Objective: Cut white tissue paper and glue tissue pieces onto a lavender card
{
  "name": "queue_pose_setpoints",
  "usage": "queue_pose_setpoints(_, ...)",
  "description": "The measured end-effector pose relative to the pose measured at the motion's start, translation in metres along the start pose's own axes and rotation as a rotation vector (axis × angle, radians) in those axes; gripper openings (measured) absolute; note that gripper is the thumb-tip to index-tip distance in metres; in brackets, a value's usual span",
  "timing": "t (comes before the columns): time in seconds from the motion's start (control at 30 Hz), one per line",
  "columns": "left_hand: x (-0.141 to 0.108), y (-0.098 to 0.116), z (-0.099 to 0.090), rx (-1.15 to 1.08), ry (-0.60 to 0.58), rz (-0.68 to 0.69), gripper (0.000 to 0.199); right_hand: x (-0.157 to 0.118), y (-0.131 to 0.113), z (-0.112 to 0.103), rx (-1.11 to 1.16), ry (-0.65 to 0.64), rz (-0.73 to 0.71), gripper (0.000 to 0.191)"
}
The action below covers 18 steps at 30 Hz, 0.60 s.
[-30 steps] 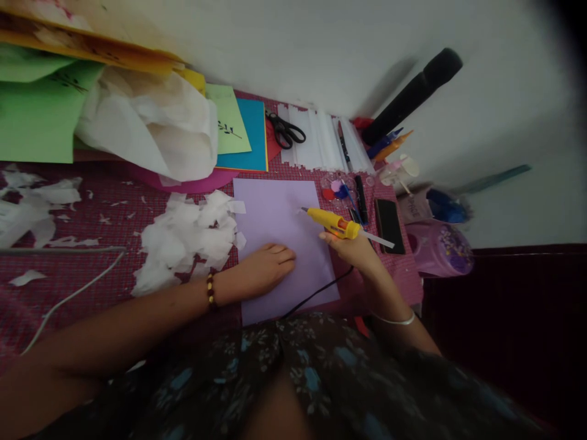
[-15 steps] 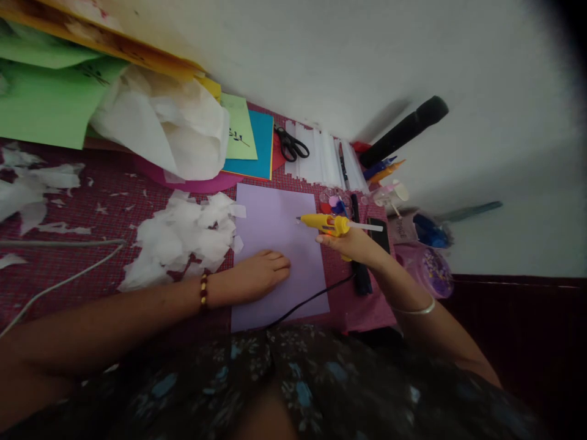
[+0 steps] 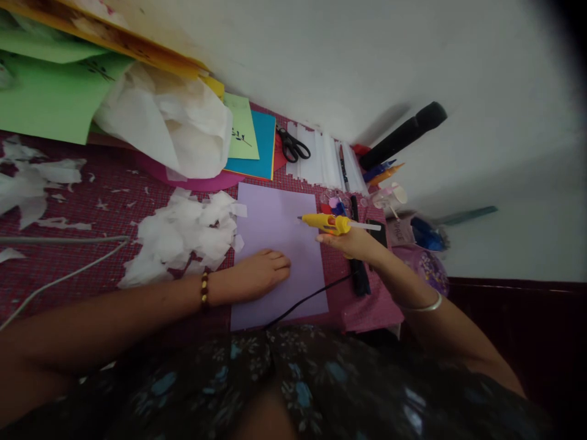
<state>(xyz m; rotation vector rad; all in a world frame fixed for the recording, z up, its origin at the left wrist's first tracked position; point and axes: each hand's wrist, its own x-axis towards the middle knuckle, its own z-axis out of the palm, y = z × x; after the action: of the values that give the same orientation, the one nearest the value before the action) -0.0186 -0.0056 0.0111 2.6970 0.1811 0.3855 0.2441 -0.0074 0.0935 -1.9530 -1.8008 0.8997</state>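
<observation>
A yellow hot glue gun is gripped in my right hand, its nozzle pointing left over a purple sheet of paper. A white glue stick pokes out of the gun's back end, and a black cord trails across the sheet. My left hand lies flat on the purple sheet with its fingers stretched out, holding nothing. Just left of the sheet is a heap of torn white paper pieces, a few of them overlapping the sheet's edge.
Black-handled scissors lie near the wall beside blue paper and white strips. Cups of beads stand at the right edge. Crumpled white paper is at upper left. A grey cable crosses the left side.
The view has shifted slightly. Both hands and the glue gun stay in nearly the same place over the purple sheet.
</observation>
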Motion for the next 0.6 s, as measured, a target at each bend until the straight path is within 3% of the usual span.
queue_pose_setpoints(0.1, 0.0000, 0.0000, 0.0009, -0.010, 0.025, 0.005, 0.011, 0.0006, -0.0017, -0.0052, 0.040, -0.076, 0.026, 0.029)
queue_pose_setpoints(0.43, -0.0008, 0.0000, 0.0011, -0.020, 0.025, 0.007, 0.010, 0.0064, 0.0034, -0.0017, -0.002, -0.073, 0.039, 0.022)
queue_pose_setpoints(0.6, -0.0002, -0.0002, 0.0006, -0.030, 0.045, 0.017, 0.012, 0.0039, -0.0020, -0.0063, 0.026, -0.124, 0.039, 0.031)
